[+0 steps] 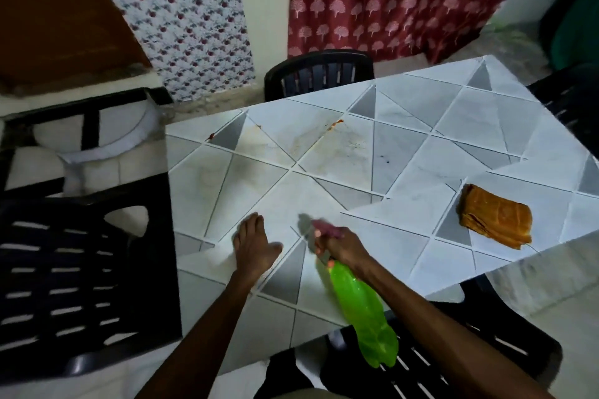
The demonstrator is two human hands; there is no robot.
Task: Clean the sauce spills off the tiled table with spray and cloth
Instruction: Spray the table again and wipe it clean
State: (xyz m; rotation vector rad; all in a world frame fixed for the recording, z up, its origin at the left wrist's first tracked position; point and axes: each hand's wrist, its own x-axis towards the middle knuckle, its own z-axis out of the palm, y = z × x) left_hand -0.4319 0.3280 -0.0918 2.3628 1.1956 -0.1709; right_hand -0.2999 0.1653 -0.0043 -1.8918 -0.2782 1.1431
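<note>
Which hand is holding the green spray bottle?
The right hand grips the bottle; the left hand rests flat on the tiled table, holding nothing.

Dim, cool indoor light: the pale tiled table [405, 139] is the brightest area, while the black chairs [48, 214] at left and near lose detail in shadow. A soft shadow lies on the tiles just left of the green spray bottle [363, 311], whose nozzle, with the right hand [343, 246] gripping it, is smeared by motion blur. The far curtains [389, 0] are blurred, and wide-angle distortion bends the table's right edges.
</note>
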